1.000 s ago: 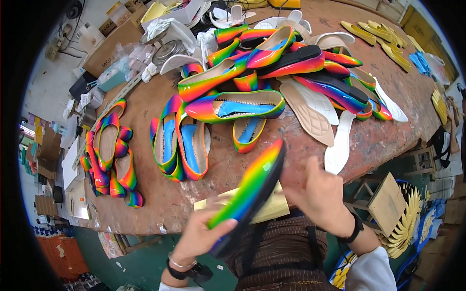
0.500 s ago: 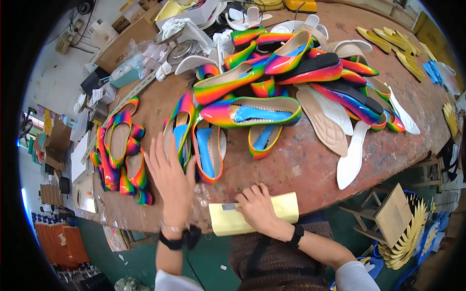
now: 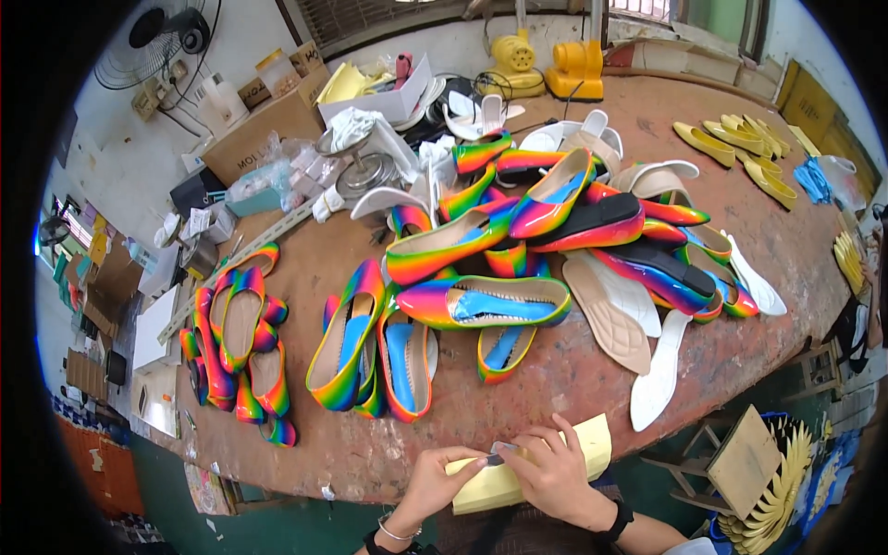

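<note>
Both my hands meet at the table's near edge over a pale yellow pad (image 3: pixel 592 437). My left hand (image 3: pixel 433 479) pinches a small grey piece (image 3: pixel 497 456) at the pad's top edge. My right hand (image 3: pixel 555 474) rests on the pad, its fingertips closed on the same piece. Just beyond the hands stands a row of rainbow flat shoes with blue linings (image 3: pixel 361 347). A larger heap of rainbow shoes (image 3: pixel 518 231) fills the table's middle.
More rainbow shoes (image 3: pixel 236 342) lie at the left edge. White insoles (image 3: pixel 659 381) and a beige quilted insole (image 3: pixel 606 316) lie right of the heap. Yellow shoes (image 3: pixel 740 139) sit far right. Boxes (image 3: pixel 268 125), yellow machines (image 3: pixel 573 69) and clutter line the back. A wooden stool (image 3: pixel 740 453) stands at the right.
A second ago both hands held a black-soled rainbow shoe. My left hand then reached out to the row of shoes without it, and it has now come back to join the right at the yellow pad.
</note>
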A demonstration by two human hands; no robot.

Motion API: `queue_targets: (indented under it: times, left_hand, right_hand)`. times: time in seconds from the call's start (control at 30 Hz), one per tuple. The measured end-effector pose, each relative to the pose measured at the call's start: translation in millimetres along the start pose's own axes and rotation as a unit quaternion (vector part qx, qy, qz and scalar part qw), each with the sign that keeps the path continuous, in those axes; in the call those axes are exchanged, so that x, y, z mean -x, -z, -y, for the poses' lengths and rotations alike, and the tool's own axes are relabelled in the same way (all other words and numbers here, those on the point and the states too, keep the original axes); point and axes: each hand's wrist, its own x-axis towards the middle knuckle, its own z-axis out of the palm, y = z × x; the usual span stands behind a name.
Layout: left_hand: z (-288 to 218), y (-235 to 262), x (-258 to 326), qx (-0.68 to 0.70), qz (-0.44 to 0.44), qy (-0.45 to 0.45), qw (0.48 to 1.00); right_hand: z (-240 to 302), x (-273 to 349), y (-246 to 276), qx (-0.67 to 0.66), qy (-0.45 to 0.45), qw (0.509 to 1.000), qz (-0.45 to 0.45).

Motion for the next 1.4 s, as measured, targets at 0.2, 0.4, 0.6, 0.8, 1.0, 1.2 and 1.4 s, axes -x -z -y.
queue_targets:
  times: [0.2, 0.4, 0.6, 0.8, 1.0, 1.2, 1.4]
  left_hand:
    - [9.4, -9.4, -2.3, 0.021, -0.033, 0.025, 0.999]
    - [14.7, -13.0, -4.8, 0.018, -0.061, 0.03, 0.998]
    - [32.6, -20.7, -17.5, 0.088, -0.104, 0.053, 0.989]
    - [-7.3, -23.0, -31.6, -0.019, -0.108, -0.056, 0.992]
    - [-33.1, -30.7, -52.3, -0.037, -0.062, -0.092, 0.993]
    - [-48.7, -39.5, -98.8, -0.421, -0.179, -0.298, 0.838]
    - [-24.2, -51.7, -129.5, -0.422, -0.134, -0.269, 0.855]
  right_hand:
    - [5.4, 12.7, -13.6, 0.033, -0.019, 0.997, -0.064]
    - [11.4, 21.7, -23.6, -0.034, -0.061, 0.994, -0.09]
    - [11.3, 34.5, -33.3, -0.199, -0.152, 0.963, -0.102]
    - [-21.9, 12.2, 10.5, -0.057, -0.129, 0.988, -0.057]
    - [-57.7, 25.2, 48.8, -0.227, -0.17, 0.958, 0.034]
    - [-125.6, 52.9, 111.0, -0.163, -0.317, 0.888, -0.289]
    - [-241.7, 73.6, 120.2, -0.091, -0.458, 0.768, -0.439]
